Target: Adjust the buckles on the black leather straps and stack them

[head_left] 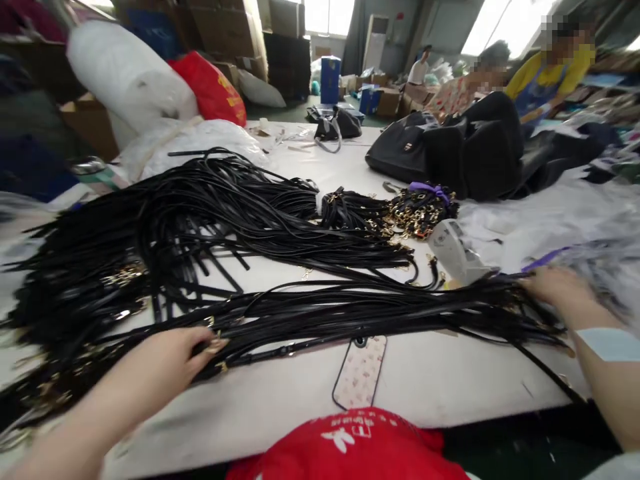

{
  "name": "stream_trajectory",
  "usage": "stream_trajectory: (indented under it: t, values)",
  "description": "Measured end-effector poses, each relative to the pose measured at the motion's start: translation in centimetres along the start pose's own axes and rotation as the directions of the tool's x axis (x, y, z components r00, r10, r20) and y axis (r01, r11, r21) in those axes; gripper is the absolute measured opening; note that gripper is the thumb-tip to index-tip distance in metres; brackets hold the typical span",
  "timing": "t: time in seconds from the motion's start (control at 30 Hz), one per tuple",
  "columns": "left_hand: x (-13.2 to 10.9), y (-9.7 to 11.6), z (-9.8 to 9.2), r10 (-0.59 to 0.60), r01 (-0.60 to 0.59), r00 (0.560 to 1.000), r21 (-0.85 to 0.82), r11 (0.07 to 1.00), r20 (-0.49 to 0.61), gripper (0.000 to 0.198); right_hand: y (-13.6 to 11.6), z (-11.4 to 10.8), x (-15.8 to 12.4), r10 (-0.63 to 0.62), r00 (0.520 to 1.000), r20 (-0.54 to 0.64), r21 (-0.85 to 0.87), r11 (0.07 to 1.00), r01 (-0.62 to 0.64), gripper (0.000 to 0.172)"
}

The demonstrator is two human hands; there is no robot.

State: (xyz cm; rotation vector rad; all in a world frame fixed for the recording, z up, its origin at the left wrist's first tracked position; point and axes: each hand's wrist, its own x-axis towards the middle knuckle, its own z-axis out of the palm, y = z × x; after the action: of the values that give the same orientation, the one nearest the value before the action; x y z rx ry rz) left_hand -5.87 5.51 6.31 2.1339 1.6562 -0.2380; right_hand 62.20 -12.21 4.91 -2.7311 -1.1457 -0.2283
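Long black straps (320,313) with gold-coloured metal fittings lie stretched from left to right across the white table in front of me. My left hand (183,353) is closed, thumb and fingers pinched on a black strap near its gold clasp. At the far right end of the row, my right hand (555,290) is closed over the straps; its fingertips are partly hidden and a little blurred. A phone in a pink patterned case (363,370) lies on the table just below the straps, between my hands.
Behind the row is a large heap of black straps (225,200). Beyond it lie a bundle of gold clasps with a purple tie (425,207), black bags (450,150) and clear plastic (560,220). A white roll (130,73) stands at left. People work at back right.
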Motion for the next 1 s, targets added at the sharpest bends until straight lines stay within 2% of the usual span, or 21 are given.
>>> stream_trajectory:
  t: [0.07, 0.1, 0.17, 0.2, 0.23, 0.3, 0.4, 0.5, 0.57, 0.63, 0.77, 0.8, 0.93, 0.97, 1.0]
  values:
    - [-0.3, 1.3, 0.7, 0.050, -0.052, 0.997, 0.034, 0.998, 0.067, 0.025, -3.0, 0.6, -0.9, -0.033, 0.999, -0.042, -0.019, 0.999, 0.032, 0.045]
    - [-0.3, 1.9, 1.1, 0.064, -0.065, 0.996, 0.008, 0.998, 0.062, 0.027, -5.1, 0.9, -1.9, -0.129, 0.981, -0.143, -0.033, 0.992, 0.126, 0.045]
    - [-0.3, 2.9, 1.8, 0.107, -0.105, 0.994, -0.061, 0.993, 0.023, 0.030, -10.6, 1.4, -4.9, -0.363, 0.881, -0.304, 0.040, 0.919, 0.392, 0.041]
    - [-0.2, 3.2, 2.2, 0.126, -0.126, 0.992, -0.094, 0.988, 0.002, 0.031, -13.7, 1.5, -7.0, -0.415, 0.825, -0.384, 0.116, 0.865, 0.489, 0.037]
    - [-0.2, 3.5, 2.4, 0.147, -0.147, 0.989, -0.124, 0.981, -0.015, 0.031, -17.1, 1.6, -9.4, -0.488, 0.776, -0.399, 0.207, 0.777, 0.595, 0.032]
    - [-0.1, 3.9, 3.0, 0.186, -0.190, 0.982, -0.166, 0.968, -0.037, 0.030, -23.9, 2.0, -14.6, -0.648, 0.694, -0.313, 0.430, 0.555, 0.712, 0.025]
    - [-0.1, 4.2, 3.6, 0.248, -0.260, 0.965, -0.212, 0.942, -0.081, 0.030, -32.9, 3.1, -21.4, -0.809, 0.544, -0.221, 0.694, 0.262, 0.671, 0.032]
    - [-0.3, 3.7, 3.9, 0.306, -0.336, 0.941, -0.296, 0.894, -0.145, 0.022, -39.1, 4.6, -25.3, -0.897, 0.432, -0.091, 0.892, 0.120, 0.437, 0.039]
    - [-0.6, 2.6, 3.8, 0.303, -0.343, 0.939, -0.353, 0.870, -0.165, 0.017, -41.5, 5.3, -26.2, -0.927, 0.374, 0.011, 0.962, 0.112, 0.250, 0.040]
    - [-1.2, 0.9, 3.4, 0.257, -0.300, 0.953, -0.406, 0.863, -0.159, 0.016, -42.7, 5.6, -26.0, -0.934, 0.337, 0.116, 0.973, 0.174, 0.148, 0.038]
    - [-2.1, -1.9, 3.2, 0.138, -0.185, 0.982, -0.550, 0.814, -0.127, 0.037, -43.5, 5.4, -24.8, -0.900, 0.351, 0.258, 0.938, 0.321, 0.133, 0.041]
    - [-2.1, -2.2, 3.3, 0.120, -0.175, 0.984, -0.582, 0.794, -0.131, 0.041, -43.7, 5.3, -24.7, -0.899, 0.333, 0.284, 0.932, 0.341, 0.125, 0.042]
    - [-1.6, -2.6, 3.6, 0.079, -0.206, 0.974, -0.693, 0.691, -0.211, 0.043, -44.1, 4.2, -25.0, -0.927, 0.168, 0.335, 0.931, 0.354, 0.093, 0.040]
    - [-1.3, -2.8, 3.6, 0.035, -0.214, 0.966, -0.718, 0.663, -0.256, 0.044, -44.0, 3.9, -24.9, -0.929, 0.161, 0.334, 0.934, 0.350, 0.078, 0.039]
    - [-1.1, -3.1, 3.4, -0.031, -0.218, 0.952, -0.744, 0.632, -0.305, 0.045, -43.9, 3.7, -24.8, -0.925, 0.182, 0.334, 0.936, 0.349, 0.055, 0.038]
